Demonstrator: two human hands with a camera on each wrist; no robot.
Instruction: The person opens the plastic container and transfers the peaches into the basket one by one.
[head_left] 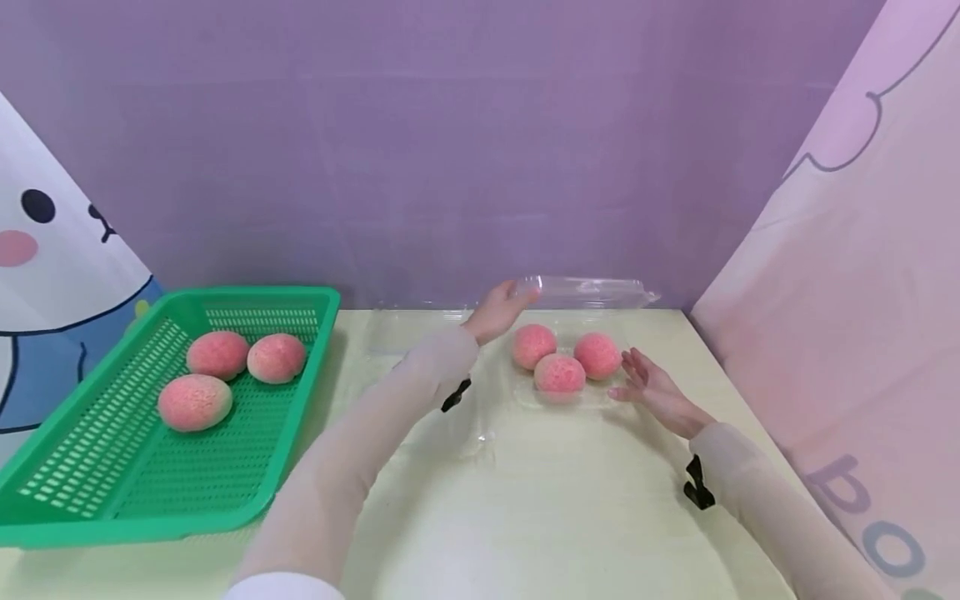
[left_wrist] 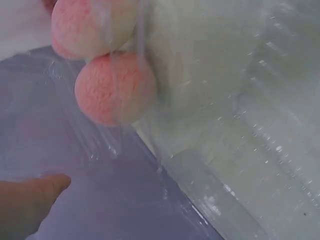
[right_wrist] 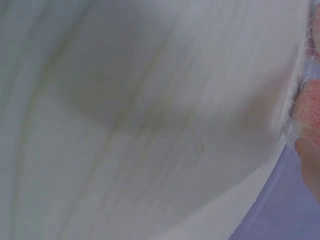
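In the head view a clear plastic clamshell box (head_left: 525, 398) stands at the back right of the table with three pink, pale-bottomed peaches (head_left: 559, 373) in it. Its clear lid (head_left: 592, 289) is tilted up over the far side. My left hand (head_left: 497, 313) holds the lid at its left end; the left wrist view shows one extended digit (left_wrist: 52, 186) beside the plastic, the other fingers out of sight. My right hand (head_left: 660, 396) is at the box's right side, fingers spread loosely, thumb near the front corner beside a peach (right_wrist: 310, 107).
On the left, a green slotted basket (head_left: 300, 433) contains three more peaches (head_left: 195, 402). Another clear plastic box (head_left: 405, 332) lies at the table's back, partly behind my left arm. A purple cloth (head_left: 480, 150) hangs behind the table, and a printed pink cloth (head_left: 847, 333) borders the right side.
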